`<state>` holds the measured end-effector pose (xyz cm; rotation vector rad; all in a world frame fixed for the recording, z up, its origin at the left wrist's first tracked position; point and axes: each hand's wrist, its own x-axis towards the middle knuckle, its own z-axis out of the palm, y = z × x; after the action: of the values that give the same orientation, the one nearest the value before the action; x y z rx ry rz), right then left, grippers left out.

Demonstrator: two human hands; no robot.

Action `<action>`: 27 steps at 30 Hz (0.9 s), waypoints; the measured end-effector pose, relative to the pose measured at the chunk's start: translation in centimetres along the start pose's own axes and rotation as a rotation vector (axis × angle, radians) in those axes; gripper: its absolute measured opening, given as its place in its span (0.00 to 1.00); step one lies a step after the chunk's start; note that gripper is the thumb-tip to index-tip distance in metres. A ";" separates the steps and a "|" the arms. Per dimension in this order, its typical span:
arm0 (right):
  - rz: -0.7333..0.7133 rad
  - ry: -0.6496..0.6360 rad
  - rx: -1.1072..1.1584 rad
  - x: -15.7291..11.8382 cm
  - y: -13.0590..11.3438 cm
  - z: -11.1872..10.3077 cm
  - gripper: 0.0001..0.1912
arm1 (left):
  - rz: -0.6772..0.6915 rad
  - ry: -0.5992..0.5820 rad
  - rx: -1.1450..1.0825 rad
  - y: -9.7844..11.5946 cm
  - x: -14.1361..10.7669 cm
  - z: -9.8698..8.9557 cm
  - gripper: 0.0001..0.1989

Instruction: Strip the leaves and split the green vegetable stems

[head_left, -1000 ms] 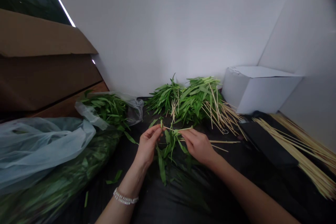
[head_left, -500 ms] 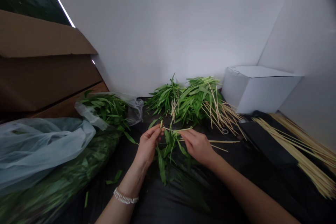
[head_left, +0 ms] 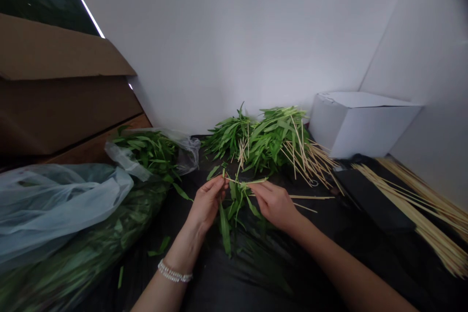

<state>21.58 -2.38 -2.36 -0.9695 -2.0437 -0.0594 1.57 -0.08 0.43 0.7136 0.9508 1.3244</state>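
Observation:
My left hand, a beaded bracelet at its wrist, is closed in a pinch on a short upright piece of green stem. Level with it, my right hand pinches a thin bamboo skewer and a green stem lying along it. The skewer spans the gap between both hands. Leafy green stalks hang down from it, long narrow leaves pointing towards me. Fingertips partly hide where the stems and skewer meet.
Behind my hands lie heaps of leafy greens with bamboo skewers sticking out. A white box stands at the back right, near bundled sticks. Bagged greens and a cardboard box flank the left side.

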 end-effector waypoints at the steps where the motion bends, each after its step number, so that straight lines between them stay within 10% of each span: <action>1: 0.000 0.002 0.000 0.0 0.0 0.0 0.19 | -0.013 -0.010 -0.008 0.0 0.0 0.0 0.18; 27: 0.007 -0.031 0.032 -0.2 0.1 0.6 0.20 | -0.008 -0.131 0.215 -1.1 -0.3 -0.1 0.14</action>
<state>21.34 -2.23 -2.89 -0.9632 -2.0636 -0.0073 2.01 -0.53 -0.47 0.9483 0.9979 1.1640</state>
